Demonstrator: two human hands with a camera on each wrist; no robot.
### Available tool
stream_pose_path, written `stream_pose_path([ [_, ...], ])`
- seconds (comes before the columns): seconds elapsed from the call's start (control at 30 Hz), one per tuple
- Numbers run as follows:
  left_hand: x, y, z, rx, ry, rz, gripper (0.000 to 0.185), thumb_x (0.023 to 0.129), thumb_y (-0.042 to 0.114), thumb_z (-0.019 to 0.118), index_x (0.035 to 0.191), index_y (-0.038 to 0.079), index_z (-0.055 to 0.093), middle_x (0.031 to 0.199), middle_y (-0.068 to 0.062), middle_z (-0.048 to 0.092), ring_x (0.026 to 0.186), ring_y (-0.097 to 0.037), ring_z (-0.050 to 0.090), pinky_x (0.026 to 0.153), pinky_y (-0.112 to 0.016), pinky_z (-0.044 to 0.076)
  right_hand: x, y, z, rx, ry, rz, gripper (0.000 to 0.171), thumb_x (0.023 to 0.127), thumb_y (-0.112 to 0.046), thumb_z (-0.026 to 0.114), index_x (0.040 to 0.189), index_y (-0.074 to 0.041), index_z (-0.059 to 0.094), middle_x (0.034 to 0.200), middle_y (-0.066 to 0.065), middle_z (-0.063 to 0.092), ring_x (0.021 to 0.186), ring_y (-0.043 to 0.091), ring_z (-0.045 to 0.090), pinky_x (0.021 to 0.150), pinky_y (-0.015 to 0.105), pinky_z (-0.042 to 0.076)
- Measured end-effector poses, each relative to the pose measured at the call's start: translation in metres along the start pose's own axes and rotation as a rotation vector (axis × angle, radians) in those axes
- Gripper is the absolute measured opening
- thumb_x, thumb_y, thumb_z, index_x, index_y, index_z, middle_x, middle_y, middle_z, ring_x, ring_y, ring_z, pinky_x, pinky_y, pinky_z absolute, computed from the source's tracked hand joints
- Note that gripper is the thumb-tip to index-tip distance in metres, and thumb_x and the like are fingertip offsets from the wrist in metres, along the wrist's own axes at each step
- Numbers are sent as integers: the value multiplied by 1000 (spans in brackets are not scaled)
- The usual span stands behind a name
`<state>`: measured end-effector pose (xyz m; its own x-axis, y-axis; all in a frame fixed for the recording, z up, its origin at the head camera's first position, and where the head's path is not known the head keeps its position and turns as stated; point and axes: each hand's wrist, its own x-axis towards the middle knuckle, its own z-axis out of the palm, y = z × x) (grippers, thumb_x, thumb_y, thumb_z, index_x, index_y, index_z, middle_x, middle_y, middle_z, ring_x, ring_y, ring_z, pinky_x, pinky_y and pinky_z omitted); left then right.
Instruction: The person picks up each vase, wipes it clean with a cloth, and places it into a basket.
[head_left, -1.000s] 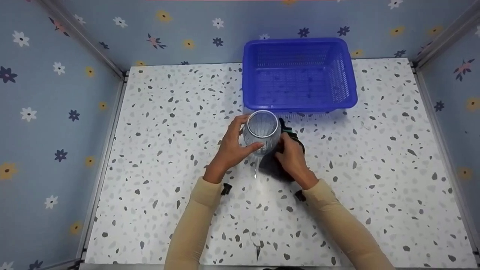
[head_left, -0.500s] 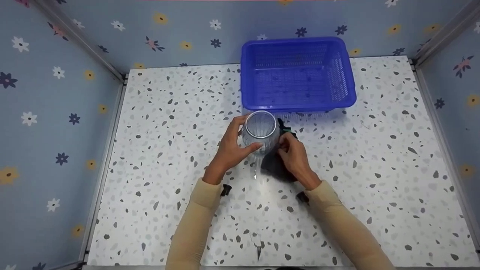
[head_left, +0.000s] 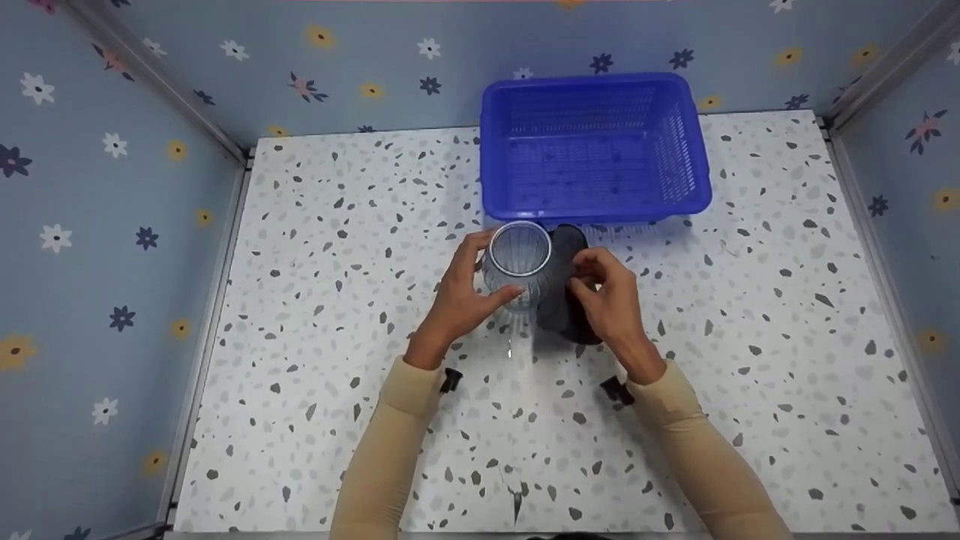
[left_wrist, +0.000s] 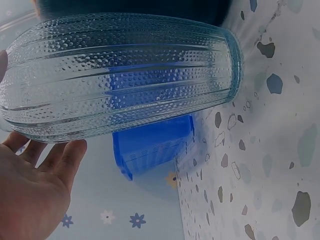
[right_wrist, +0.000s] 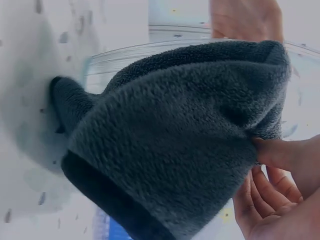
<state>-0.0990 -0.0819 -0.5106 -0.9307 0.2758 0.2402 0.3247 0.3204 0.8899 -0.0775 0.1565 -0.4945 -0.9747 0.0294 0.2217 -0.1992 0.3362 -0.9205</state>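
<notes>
A person in tan sleeves is working at a white speckled counter point(head_left: 315, 247) walled by blue flowered panels. Toward the left, the left hand point(head_left: 459, 298) is gripping a clear, ribbed glass vase point(head_left: 520, 264), with its fingers and thumb curled around the vase's left side. The vase is standing near the middle of the counter, a little toward the far edge, with its open mouth facing up. From the left wrist view, the glass is showing fine raised dots between its ribs, and the palm is lying against its wall.

Just to the right, a dark grey fleecy cloth point(head_left: 561, 289) is touching the vase's right side. The right hand point(head_left: 611, 300) is pinching the cloth between thumb and curled fingers, pressing it to the glass. The right wrist view is showing the cloth bunched up against the vase.

Beyond them, a blue slotted plastic basket point(head_left: 595, 211) is sitting against the counter's far edge, right of centre.
</notes>
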Motion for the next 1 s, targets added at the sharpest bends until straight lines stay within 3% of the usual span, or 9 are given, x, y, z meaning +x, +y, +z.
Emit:
stream_pose_path([
  [0.17,-1,1,1,-1,8,7,74,87,30,88,146,9,49,158,-8,49,143,-21,47,100,-45,50,2,-15,1,49,55,-55,18,88,14,72,105,9,70,94,19,75,84,14,68,79,21,53],
  [0.53,-1,1,2,15,19,7,75,86,32,89,146,9,49,157,-8,50,142,-20,48,99,-44,51,5,-20,2,19,30,-153,21,88,12,78,109,9,77,112,20,70,102,30,71,85,23,60],
  [0.73,-2,1,2,7,23,15,76,86,31,89,146,7,49,157,-10,50,143,-21,48,100,-44,52,5,-21,2,-68,24,-189,14,91,10,77,105,8,76,107,18,72,99,29,71,83,23,60],
  [1.0,-2,0,3,-8,20,10,77,86,31,89,148,9,48,156,-9,50,142,-21,49,100,-45,52,3,-19,2,-164,5,-242,14,94,8,74,107,8,74,106,18,72,94,27,71,78,35,60],
])
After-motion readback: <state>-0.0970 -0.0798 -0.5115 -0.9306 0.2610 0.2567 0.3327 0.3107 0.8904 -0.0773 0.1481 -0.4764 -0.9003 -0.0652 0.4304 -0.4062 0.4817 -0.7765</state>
